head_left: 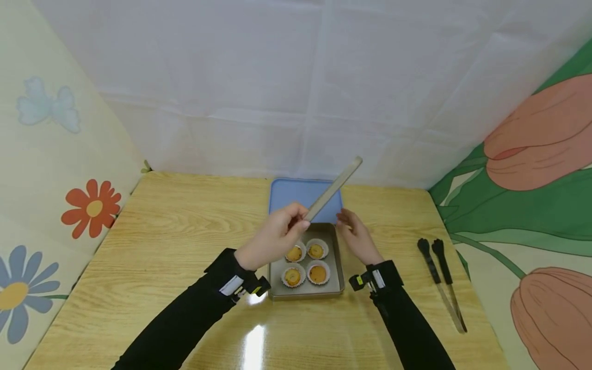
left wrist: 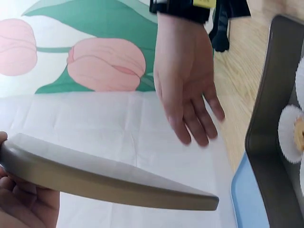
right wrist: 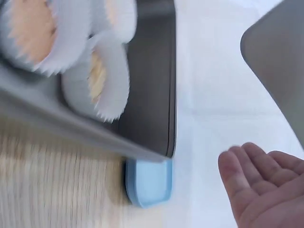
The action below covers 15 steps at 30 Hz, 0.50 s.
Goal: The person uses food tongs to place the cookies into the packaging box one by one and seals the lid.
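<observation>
My left hand [head_left: 276,236] grips a flat metal lid [head_left: 334,189] by its near end, tilted up and seen nearly edge-on above the pan. The lid's thin turned-down rim [left wrist: 114,185] shows in the left wrist view, and a rounded grey corner of the lid [right wrist: 280,57] in the right wrist view. Below is a square metal baking pan [head_left: 306,296] holding several small muffins [head_left: 317,274] in white paper cups. My right hand [head_left: 356,237] hovers beside the pan's far right corner, fingers loosely extended and holding nothing, apart from the lid.
A blue tray [head_left: 296,192] lies behind the pan, close to the white backdrop [head_left: 231,139]. Toward the right edge of the wooden table [head_left: 185,231] lie tongs [head_left: 444,288] with black tips. Flower-patterned panels [head_left: 532,216] stand at both sides.
</observation>
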Tool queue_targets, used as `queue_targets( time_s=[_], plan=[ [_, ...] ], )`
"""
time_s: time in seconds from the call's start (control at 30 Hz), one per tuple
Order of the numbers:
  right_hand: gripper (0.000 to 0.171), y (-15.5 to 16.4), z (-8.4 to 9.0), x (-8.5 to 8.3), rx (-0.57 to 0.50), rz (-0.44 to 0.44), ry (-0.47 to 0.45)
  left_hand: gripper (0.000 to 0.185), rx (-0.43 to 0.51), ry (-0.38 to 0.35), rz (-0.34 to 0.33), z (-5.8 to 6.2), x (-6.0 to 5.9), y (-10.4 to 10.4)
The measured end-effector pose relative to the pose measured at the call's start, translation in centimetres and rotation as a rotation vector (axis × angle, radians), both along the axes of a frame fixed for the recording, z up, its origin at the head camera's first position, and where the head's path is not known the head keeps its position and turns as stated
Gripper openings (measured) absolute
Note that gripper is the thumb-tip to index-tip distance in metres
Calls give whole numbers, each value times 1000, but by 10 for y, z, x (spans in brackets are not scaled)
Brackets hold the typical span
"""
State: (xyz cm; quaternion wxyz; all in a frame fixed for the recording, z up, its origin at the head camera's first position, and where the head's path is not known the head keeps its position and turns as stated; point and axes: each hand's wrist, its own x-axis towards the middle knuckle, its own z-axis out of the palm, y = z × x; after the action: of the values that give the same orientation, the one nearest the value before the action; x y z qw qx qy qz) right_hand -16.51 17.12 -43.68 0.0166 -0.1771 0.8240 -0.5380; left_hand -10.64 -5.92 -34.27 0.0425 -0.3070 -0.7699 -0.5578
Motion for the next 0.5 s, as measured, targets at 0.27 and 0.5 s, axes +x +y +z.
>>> queue_targets(
  time_s=[0.27,0.5],
  plan=[
    [47,-7,-1,-7,-408,63,-280,4,60,-45,-103,-4,6,10],
    [47,0,-2,-4,-389,4,-229,4,93,-70,-60,-14,-1,3]
  ],
)
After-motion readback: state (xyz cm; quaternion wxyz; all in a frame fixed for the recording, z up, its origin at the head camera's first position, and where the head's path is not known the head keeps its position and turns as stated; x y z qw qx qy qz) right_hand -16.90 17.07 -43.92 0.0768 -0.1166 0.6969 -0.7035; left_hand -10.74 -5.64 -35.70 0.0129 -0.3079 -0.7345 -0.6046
